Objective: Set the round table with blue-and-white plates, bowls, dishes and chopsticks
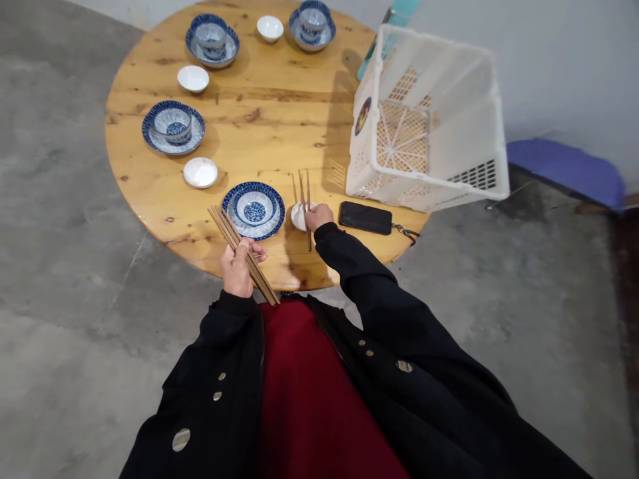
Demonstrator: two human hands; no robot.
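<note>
A bundle of several wooden chopsticks is gripped in my left hand, slanting past the table's front edge. My right hand pinches a pair of chopsticks, tips pointing away from me, over a small white dish that it partly covers. Whether the pair touches the dish I cannot tell. Just beyond my left hand, a blue-patterned bowl sits on a matching plate. To the right of my right hand lies a black phone with a cord strap.
On the round wooden table, a tall white plastic crate stands at the right. Along the left and far edge are more blue-patterned bowls on plates, with small white dishes between them. A purple surface shows beyond the crate.
</note>
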